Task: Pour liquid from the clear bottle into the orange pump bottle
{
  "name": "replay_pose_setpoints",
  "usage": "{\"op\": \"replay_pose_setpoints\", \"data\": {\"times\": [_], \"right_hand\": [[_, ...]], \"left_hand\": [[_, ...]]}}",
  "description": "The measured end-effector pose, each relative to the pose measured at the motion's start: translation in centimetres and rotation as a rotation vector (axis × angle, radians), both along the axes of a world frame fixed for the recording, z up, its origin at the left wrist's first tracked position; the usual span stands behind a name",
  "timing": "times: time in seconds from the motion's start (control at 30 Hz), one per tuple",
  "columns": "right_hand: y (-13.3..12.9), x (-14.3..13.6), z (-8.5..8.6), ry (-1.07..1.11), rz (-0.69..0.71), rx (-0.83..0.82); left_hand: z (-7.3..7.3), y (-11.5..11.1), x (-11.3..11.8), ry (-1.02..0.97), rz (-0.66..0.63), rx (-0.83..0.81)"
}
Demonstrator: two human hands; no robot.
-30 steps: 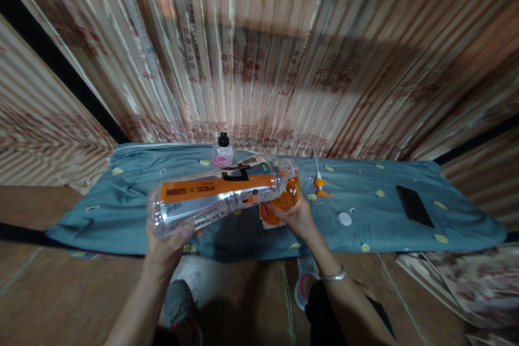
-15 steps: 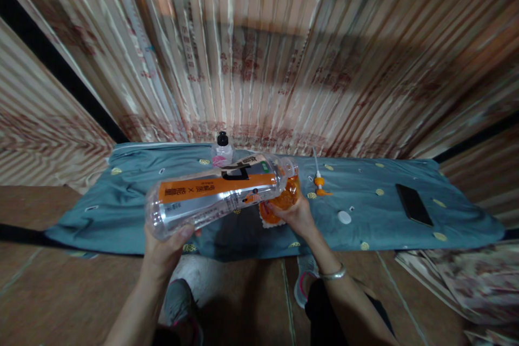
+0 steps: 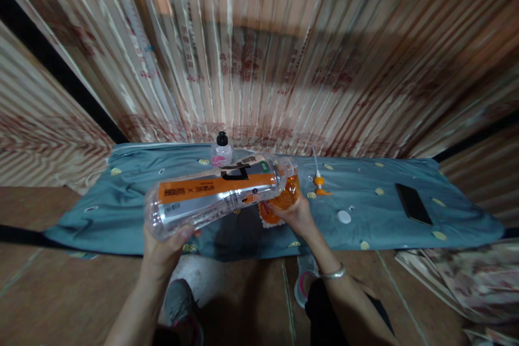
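Observation:
My left hand [image 3: 166,243] is wrapped round the base of a large clear bottle [image 3: 219,192] with an orange and silver label. The bottle lies tilted over the cloth, its neck pointing right. That neck meets the mouth of an orange bottle [image 3: 288,194], which my right hand [image 3: 298,216] grips. Whether liquid passes between them cannot be made out. Right of the orange bottle lies an orange pump head [image 3: 319,181] with a clear tube. A small clear bottle [image 3: 222,151] with a black cap stands behind the large one.
Blue-green patterned cloth [image 3: 121,205] covers the low surface. On its right are a white round cap [image 3: 344,217] and a dark phone [image 3: 413,204]. A striped curtain [image 3: 259,65] hangs behind. Black bars slope at both sides. My shoes are on the tiled floor.

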State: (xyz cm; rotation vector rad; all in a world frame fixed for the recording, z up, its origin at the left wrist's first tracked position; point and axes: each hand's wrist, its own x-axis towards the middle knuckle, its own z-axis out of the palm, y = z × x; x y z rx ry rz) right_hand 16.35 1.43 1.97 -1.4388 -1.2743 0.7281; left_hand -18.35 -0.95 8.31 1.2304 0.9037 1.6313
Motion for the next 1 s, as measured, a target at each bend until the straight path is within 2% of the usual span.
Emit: {"op": "replay_pose_setpoints", "data": {"times": [0.3,0.53,1.0], "right_hand": [[-0.12,-0.04,0.58,-0.022,0.000,0.012],[-0.02,-0.16,0.28,0.005,-0.002,0.032],[0.12,-0.01,-0.04,0.000,0.000,0.068]], "left_hand": [[0.05,-0.08,0.09,0.006,-0.003,0.009],[0.60,-0.24,0.44,0.012,0.017,-0.027],[-0.23,0.09,-0.17,-0.004,-0.022,0.000]]}}
